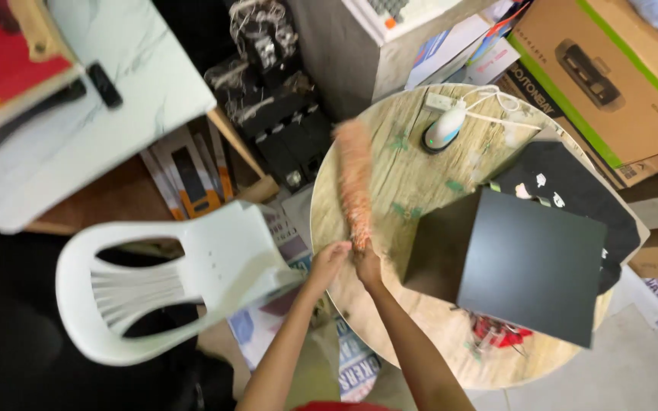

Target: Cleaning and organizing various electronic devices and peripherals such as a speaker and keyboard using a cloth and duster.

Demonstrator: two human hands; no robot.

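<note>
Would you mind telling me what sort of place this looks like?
Probably a cluttered room at home or a small storeroom: a round wooden table, a white plastic chair and stacked cardboard boxes, with both hands on a duster.

A round wooden table (413, 183) carries a black box (527, 262), a white mouse (445, 128) and dark cloth (565, 179).

The feather duster (354, 179) is a long, fluffy brush of pale orange-pink fibres, blurred in the view. Its near end is gripped in the right hand (367, 264), with the left hand (330, 257) just beside it, and its head stretches away from both hands.
</note>
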